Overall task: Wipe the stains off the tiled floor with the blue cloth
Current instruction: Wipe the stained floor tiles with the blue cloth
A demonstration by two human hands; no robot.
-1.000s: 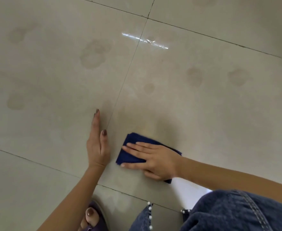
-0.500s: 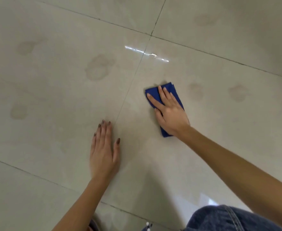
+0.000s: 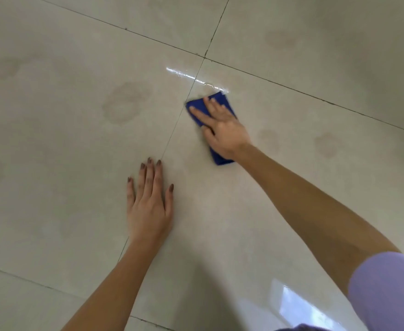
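Observation:
A folded blue cloth lies flat on the beige tiled floor, just right of a grout line. My right hand presses down on it with fingers spread, arm stretched forward. Palm down, my left hand rests flat on the floor nearer to me, fingers apart, holding nothing. A large brownish stain sits left of the cloth. Two fainter stains lie to the cloth's right, and another on the far tile.
More faint stains mark the left tiles. A wet streak glints just beyond the cloth. My lilac sleeve fills the lower right corner. Dark grout lines cross the floor.
My right hand has pushed the blue cloth away from me, from beside the left hand up to the wet streak. The left hand has turned flat onto the floor.

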